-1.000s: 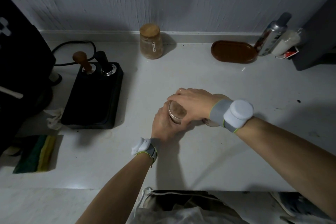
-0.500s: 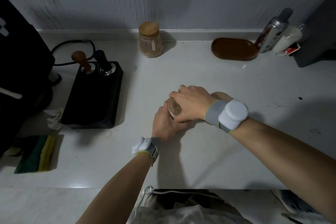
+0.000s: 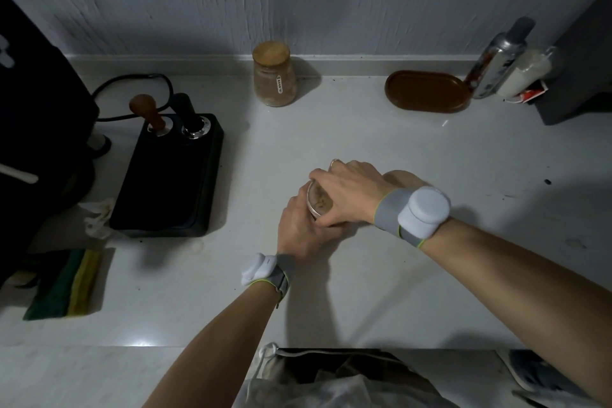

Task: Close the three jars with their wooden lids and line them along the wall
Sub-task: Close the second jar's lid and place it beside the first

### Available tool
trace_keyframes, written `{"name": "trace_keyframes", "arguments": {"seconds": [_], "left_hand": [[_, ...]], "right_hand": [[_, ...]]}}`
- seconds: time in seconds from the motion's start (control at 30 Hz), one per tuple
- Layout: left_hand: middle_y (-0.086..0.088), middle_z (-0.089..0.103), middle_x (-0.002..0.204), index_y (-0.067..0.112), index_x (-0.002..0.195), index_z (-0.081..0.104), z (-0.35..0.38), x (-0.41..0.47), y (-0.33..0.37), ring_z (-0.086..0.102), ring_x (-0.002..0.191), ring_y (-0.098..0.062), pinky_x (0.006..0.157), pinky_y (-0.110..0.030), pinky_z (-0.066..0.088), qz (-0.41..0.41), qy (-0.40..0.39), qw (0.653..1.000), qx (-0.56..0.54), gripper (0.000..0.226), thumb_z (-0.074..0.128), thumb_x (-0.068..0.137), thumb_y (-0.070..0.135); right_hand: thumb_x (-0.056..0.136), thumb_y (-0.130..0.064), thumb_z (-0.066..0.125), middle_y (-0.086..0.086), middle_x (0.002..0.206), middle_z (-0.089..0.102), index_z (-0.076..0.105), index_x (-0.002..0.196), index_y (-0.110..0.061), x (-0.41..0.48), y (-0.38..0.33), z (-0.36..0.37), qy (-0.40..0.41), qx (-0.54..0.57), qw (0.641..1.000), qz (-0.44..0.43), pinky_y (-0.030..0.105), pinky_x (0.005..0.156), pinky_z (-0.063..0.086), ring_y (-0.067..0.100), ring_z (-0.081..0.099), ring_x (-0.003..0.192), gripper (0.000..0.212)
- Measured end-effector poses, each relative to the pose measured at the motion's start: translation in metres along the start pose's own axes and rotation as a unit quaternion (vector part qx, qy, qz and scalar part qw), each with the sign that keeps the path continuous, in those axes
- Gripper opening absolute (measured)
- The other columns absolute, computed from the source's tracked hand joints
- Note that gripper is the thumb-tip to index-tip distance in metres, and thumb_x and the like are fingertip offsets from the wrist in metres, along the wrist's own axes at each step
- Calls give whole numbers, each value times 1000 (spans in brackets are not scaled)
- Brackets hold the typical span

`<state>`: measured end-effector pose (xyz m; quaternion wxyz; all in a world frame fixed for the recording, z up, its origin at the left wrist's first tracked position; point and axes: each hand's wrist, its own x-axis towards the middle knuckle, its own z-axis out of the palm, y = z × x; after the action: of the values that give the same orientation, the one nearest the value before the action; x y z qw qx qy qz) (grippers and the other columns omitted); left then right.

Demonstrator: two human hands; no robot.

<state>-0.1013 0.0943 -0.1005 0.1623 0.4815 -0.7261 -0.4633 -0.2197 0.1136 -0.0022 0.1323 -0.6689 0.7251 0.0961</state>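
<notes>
Head view: mid-worktop (image 3: 414, 275), the left hand (image 3: 303, 230) is wrapping around a glass jar (image 3: 318, 202) holding brown contents, while the right hand (image 3: 347, 194) is gripping its rim from above. A second jar (image 3: 274, 81), wooden-lidded, is standing against the wall (image 3: 165, 0).

Counter (image 3: 381, 291): pale grey-white, glossy. Wall (image 3: 165, 3): grey, vertical streaks. Jar (image 3: 275, 83), upper centre: brown contents, tan wooden lid (image 3: 271, 53). Tray (image 3: 427, 91), upper right: dark brown. Stand (image 3: 172, 189), left: black. Cloth (image 3: 66, 285), lower left: green and yellow stripes. Wristbands (image 3: 394, 209): grey, lime edging.
</notes>
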Motion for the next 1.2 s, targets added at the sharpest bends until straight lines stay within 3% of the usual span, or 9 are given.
{"name": "trace_keyframes", "arguments": {"seconds": [0.1, 0.23, 0.37, 0.53, 0.73, 0.87, 1.03, 1.2], "left_hand": [[-9, 66, 118, 17, 142, 44, 0, 1, 2, 62, 108, -30, 94, -45, 50, 8, -4, 1000, 9, 97, 93, 61, 33], [-7, 65, 121, 19, 143, 43, -2, -1, 3, 60, 111, -28, 95, -43, 49, 13, -5, 1000, 6, 101, 94, 58, 38], [-5, 65, 124, 15, 143, 43, 0, -1, 2, 60, 113, -29, 97, -47, 48, 26, 0, 1000, 10, 104, 94, 56, 42], [2, 65, 121, 21, 140, 46, 3, 0, 0, 59, 109, -24, 93, -40, 47, 19, 2, 999, 33, 108, 71, 48, 71], [12, 55, 99, 19, 133, 51, 3, 2, -4, 59, 98, -24, 82, -37, 43, 30, 4, 998, 59, 95, 62, 55, 71], [6, 63, 106, 19, 133, 50, 7, 4, -5, 59, 99, -26, 83, -40, 46, 40, 7, 997, 71, 83, 79, 64, 55], [-2, 66, 120, 18, 142, 45, 5, 4, -4, 60, 107, -27, 90, -42, 46, 42, -1, 997, 59, 100, 79, 59, 62], [3, 65, 116, 19, 140, 46, 2, 3, 1, 60, 103, -25, 90, -43, 48, 39, -4, 998, 58, 109, 75, 48, 72]], "right_hand": [[71, -48, 71, 10, 104, 60, 55, 122, -16, 0, -4, 2, 15, -14, 999, 25, 32, 63, 35, 29, 48, 77, 62], [73, -46, 71, 12, 106, 57, 51, 124, -14, -1, -4, 4, 8, -8, 1000, 25, 34, 63, 34, 31, 53, 80, 63], [75, -39, 67, 10, 118, 53, 51, 124, -16, 0, 0, 6, -2, 6, 1000, -15, 35, 67, 34, 32, 56, 103, 56], [74, -41, 64, 8, 108, 59, 57, 112, -18, -2, 1, 9, 41, 10, 999, -11, 33, 65, 35, 33, 62, 94, 44], [75, -39, 60, 11, 100, 60, 56, 107, -13, -2, -6, 16, 76, -12, 997, 7, 33, 60, 34, 34, 64, 87, 41], [76, -38, 61, 12, 106, 57, 53, 114, -13, -3, -6, 20, 73, -13, 997, 20, 35, 62, 34, 34, 60, 91, 46], [75, -38, 64, 14, 118, 51, 44, 132, -15, -1, 1, 18, 25, -9, 1000, 4, 37, 68, 37, 34, 55, 100, 64], [69, -37, 67, 11, 107, 56, 51, 122, -16, 3, 6, 9, 14, -6, 1000, -16, 34, 64, 35, 33, 60, 91, 59]]}}
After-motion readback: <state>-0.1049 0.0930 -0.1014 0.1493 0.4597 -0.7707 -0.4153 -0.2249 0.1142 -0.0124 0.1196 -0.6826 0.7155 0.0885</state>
